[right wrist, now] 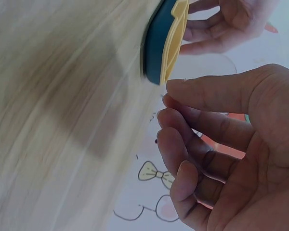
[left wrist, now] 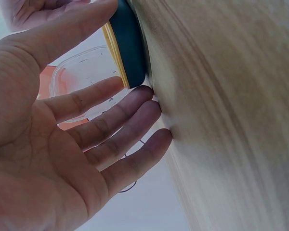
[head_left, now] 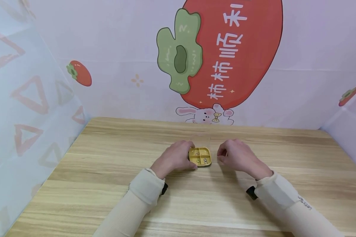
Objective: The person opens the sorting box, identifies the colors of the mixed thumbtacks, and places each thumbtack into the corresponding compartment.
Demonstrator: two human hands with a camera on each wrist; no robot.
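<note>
A small pill box with a yellow divided insert, dark teal outside, sits on the table. Its clear lid stands raised at the back. Small shiny ring-like pieces lie in the front right compartment, another piece in the front left, and something small in the back left. My left hand holds the box from its left side between thumb and index finger; the other fingers stretch out along the table. My right hand hovers just right of the box, fingers curled, thumb tip against the index fingertip; no object shows between them.
The wooden table reaches to a printed backdrop with persimmon and rabbit drawings. Side cloths border the table. A dark device sits under the right wrist, another under the left.
</note>
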